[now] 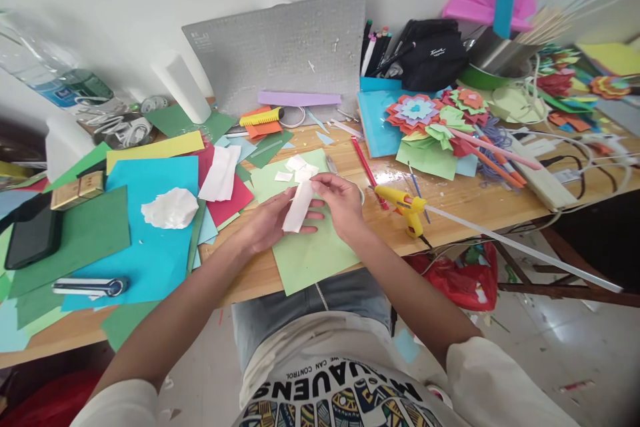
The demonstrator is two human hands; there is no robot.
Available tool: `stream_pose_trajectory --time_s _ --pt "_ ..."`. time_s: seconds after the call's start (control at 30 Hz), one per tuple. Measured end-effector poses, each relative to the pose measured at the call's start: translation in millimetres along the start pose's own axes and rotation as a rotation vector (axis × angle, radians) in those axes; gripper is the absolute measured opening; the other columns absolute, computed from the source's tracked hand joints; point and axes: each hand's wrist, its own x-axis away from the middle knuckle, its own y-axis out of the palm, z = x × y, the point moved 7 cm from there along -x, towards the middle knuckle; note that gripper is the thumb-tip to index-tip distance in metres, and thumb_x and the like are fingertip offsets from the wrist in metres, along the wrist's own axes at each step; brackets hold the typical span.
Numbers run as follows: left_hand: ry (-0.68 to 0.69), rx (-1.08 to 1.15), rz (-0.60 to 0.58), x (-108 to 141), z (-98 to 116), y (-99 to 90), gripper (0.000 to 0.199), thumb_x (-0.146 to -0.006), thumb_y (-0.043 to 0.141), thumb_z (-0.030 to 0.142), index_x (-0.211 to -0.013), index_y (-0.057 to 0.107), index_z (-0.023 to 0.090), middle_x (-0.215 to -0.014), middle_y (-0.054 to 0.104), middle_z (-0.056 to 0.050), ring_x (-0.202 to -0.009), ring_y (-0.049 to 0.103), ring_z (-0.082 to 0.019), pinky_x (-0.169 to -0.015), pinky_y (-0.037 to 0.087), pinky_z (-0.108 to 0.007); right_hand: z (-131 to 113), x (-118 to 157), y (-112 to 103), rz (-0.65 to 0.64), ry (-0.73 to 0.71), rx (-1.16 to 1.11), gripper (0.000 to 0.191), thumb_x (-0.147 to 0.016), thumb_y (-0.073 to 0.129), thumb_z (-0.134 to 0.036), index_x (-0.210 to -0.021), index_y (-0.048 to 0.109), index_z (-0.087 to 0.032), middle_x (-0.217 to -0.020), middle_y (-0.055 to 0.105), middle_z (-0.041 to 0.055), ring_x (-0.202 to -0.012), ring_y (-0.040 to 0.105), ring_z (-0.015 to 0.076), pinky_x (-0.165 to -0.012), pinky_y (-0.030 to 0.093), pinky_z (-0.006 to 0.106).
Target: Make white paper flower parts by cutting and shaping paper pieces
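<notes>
A white paper strip is held between my two hands above a light green sheet. My left hand lies under the strip, palm up, its fingers showing beyond the strip's right side. The thumb and forefinger of my right hand pinch the strip's upper end. Small white paper pieces lie on the green sheet just beyond my hands. Left of them, a folded white tissue rests on red paper, and a crumpled white tissue sits on a blue sheet.
A yellow glue gun with a long glue stick lies right of my hands, near a red pencil. Paper flowers are at the back right. A grey cutting mat leans on the wall. A stapler lies left.
</notes>
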Motion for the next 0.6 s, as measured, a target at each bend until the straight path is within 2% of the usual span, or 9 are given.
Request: stream_pose_trajectory --time_s 0.1,0.17,0.23,0.3,0.43,0.6 --pt "-0.018 0.016 0.009 1 -2 3.5 0.043 -0.096 0.054 0.049 -0.127 0.06 0.019 -0.121 0.069 -0.016 -0.095 0.071 -0.026 -0.082 0.059 -0.042 16 1 11 -0.044 0.186 -0.174 0.024 -0.067 0.079 -0.04 -0.082 0.07 -0.022 -0.085 0.067 0.0007 -0.079 0.061 0.0148 -0.071 0.055 0.028" --pt "0.018 -0.003 0.034 2 0 2.6 0.041 -0.094 0.057 0.048 -0.122 0.062 0.019 -0.118 0.069 -0.015 -0.089 0.07 -0.022 -0.076 0.059 -0.036 19 4 18 -0.081 0.228 -0.204 0.027 -0.067 0.08 -0.04 -0.084 0.069 -0.022 -0.083 0.065 -0.0001 -0.071 0.058 0.0129 -0.065 0.053 0.027" --pt "0.09 -0.052 0.078 4 4 -1.4 0.041 -0.092 0.062 0.047 -0.121 0.063 0.018 -0.112 0.069 -0.012 -0.082 0.067 -0.017 -0.071 0.057 -0.029 18 7 21 -0.08 0.218 -0.204 0.029 -0.068 0.079 -0.04 -0.089 0.068 -0.023 -0.086 0.065 -0.0002 -0.07 0.057 0.0121 -0.065 0.053 0.027" --pt "0.187 -0.149 0.148 5 11 -8.2 0.044 -0.089 0.067 0.045 -0.124 0.061 0.02 -0.105 0.068 -0.008 -0.078 0.063 -0.014 -0.069 0.054 -0.026 16 11 20 -0.041 0.204 -0.181 0.032 -0.07 0.077 -0.042 -0.095 0.066 -0.024 -0.094 0.065 0.0007 -0.077 0.06 0.0132 -0.071 0.055 0.029" --pt "0.333 -0.396 0.275 8 21 -19.3 0.056 -0.085 0.071 0.044 -0.134 0.055 0.021 -0.096 0.063 -0.003 -0.077 0.06 -0.013 -0.072 0.051 -0.026 13 19 18 -0.035 0.175 -0.035 0.034 -0.074 0.074 -0.048 -0.094 0.064 -0.023 -0.099 0.066 0.0031 -0.085 0.064 0.0167 -0.075 0.056 0.031" --pt "0.395 -0.568 0.292 10 22 -20.5 0.056 -0.086 0.07 0.044 -0.136 0.055 0.022 -0.097 0.061 -0.004 -0.08 0.057 -0.014 -0.066 0.044 -0.023 12 21 20 -0.085 0.105 0.157 0.031 -0.073 0.077 -0.045 -0.091 0.067 -0.021 -0.099 0.068 0.0049 -0.089 0.064 0.019 -0.079 0.055 0.032"
